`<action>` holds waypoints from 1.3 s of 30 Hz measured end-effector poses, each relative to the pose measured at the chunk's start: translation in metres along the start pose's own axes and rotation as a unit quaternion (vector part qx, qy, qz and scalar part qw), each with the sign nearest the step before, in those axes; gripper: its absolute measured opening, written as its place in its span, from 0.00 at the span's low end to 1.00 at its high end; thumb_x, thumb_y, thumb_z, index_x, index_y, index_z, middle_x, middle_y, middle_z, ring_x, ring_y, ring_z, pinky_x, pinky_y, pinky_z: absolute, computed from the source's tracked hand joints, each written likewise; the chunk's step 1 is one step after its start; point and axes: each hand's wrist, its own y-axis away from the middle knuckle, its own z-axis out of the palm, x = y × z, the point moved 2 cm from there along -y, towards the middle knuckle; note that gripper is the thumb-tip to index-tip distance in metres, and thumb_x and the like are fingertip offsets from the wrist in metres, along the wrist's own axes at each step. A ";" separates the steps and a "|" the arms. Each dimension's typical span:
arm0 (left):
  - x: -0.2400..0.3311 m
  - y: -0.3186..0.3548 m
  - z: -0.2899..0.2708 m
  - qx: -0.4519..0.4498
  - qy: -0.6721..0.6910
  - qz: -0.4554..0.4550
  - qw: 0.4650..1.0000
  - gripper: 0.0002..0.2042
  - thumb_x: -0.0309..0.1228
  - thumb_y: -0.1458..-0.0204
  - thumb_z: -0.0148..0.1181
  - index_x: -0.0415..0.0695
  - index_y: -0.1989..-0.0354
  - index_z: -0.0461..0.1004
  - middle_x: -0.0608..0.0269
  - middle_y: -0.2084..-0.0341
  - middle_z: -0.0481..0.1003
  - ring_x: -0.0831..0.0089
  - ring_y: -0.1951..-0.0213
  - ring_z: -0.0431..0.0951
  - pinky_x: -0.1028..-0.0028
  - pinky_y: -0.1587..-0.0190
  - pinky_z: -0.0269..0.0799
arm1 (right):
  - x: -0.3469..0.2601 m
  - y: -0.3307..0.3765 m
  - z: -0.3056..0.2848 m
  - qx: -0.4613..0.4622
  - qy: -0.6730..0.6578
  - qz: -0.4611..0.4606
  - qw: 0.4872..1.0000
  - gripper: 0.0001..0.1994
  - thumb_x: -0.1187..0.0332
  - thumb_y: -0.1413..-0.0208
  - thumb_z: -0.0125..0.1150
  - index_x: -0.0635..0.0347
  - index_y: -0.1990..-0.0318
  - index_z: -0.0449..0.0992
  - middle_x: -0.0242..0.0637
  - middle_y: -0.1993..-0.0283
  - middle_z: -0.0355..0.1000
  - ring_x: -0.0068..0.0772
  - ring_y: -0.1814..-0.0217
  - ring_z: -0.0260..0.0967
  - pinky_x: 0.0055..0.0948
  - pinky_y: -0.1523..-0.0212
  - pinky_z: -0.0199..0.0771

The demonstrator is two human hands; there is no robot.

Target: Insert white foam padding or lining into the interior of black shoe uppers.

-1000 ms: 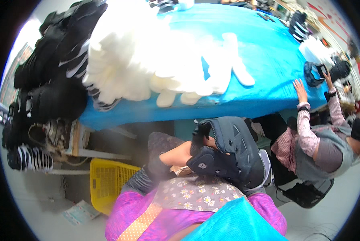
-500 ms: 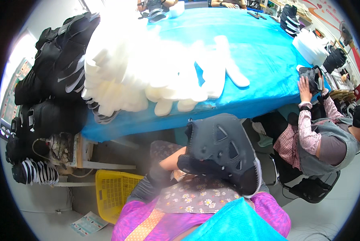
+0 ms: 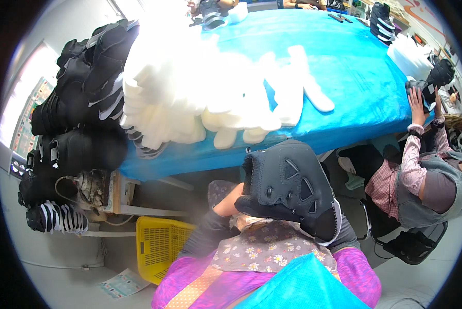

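Note:
A black shoe upper (image 3: pixel 287 177) with triangular cut-outs, small studs and a pale stitched edge is held up before my lap, tilted. My left hand (image 3: pixel 232 200) reaches behind its left side and supports it; the fingers are hidden by the upper. My right hand does not show; only its dark sleeve (image 3: pixel 347 233) runs up behind the upper's lower right end. A flowered apron (image 3: pixel 262 254) covers my lap below.
The blue-covered table (image 3: pixel 364 87) lies ahead, with piled white foam inserts (image 3: pixel 231 108). Black shoe uppers (image 3: pixel 81 103) are heaped on the left, above a yellow crate (image 3: pixel 164 247). At right a seated co-worker's hand (image 3: pixel 417 107) touches another upper.
The whole view has shifted, so the surroundings appear farther right. The shoe upper is raised slightly and its lower end has swung up a little. The co-worker's hands have moved on their upper.

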 end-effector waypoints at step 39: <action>0.007 0.003 0.010 0.080 0.069 -0.045 0.993 0.22 0.28 0.41 0.59 0.34 0.38 0.68 0.58 0.42 0.72 0.75 0.44 0.70 0.71 0.42 0.70 | 0.017 0.010 0.014 -0.119 -0.137 0.207 0.961 0.18 0.57 0.30 0.53 0.65 0.49 0.77 0.29 0.55 0.79 0.15 0.59 0.73 0.20 0.55 0.75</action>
